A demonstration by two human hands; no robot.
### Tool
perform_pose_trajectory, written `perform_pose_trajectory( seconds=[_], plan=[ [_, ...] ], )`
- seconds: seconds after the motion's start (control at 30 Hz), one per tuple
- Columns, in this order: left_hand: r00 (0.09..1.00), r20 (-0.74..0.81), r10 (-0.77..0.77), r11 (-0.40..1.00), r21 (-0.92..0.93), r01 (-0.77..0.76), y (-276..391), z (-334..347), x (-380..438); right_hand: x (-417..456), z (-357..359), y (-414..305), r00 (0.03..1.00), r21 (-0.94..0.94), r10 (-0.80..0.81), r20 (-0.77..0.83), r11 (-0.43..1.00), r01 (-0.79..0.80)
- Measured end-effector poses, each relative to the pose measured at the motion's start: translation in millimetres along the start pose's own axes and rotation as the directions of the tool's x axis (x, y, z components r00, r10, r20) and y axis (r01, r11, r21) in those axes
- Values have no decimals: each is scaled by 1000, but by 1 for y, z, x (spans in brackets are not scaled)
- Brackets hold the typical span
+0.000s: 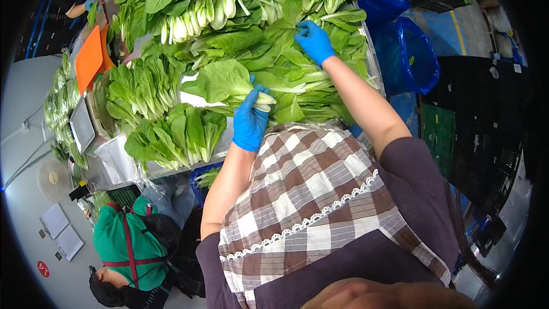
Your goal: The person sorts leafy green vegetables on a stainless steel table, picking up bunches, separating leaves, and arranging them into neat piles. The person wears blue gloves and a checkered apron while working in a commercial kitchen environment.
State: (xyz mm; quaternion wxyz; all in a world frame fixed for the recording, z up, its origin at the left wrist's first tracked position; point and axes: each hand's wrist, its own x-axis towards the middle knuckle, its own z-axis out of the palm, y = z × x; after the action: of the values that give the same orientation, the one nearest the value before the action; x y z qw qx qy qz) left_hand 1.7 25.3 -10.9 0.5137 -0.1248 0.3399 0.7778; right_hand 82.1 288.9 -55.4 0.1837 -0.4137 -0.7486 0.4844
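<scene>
Several heads of leafy greens cover the metal table (223, 148). My left hand (251, 124), in a blue glove, grips a small bunch of leafy greens (225, 78), its white stem ends pointing right and its leaves left. Over the loose leaves (296, 58) at the right is my gloved right hand (314, 42), fingers curled; whether a leaf is between the fingertips cannot be told. Left of my left hand, two rows of upright greens (143, 83), (188, 133) stand near the table's edge. A larger pile (188, 4) lies at the far side.
Blue plastic bags (407, 58) hang at the table's right side. An orange board (88, 58) and a grey tray (82, 125) are at the left. A co-worker in green (128, 240) is at the lower left; another co-worker's gloved hand (91, 5) is at the upper left.
</scene>
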Motion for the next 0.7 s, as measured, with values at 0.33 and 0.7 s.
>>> perform_pose_trajectory(
  seconds=[0.33, 0.7],
  plan=[
    [1000, 4, -4, 999, 39, 4, -2, 0, -3, 45, 1, 22, 996, -5, 38, -75, 999, -38],
    [999, 37, 19, 998, -64, -17, 0, -1, 4, -23, -82, -15, 715, 43, 39, 699, 994, -97]
  ],
)
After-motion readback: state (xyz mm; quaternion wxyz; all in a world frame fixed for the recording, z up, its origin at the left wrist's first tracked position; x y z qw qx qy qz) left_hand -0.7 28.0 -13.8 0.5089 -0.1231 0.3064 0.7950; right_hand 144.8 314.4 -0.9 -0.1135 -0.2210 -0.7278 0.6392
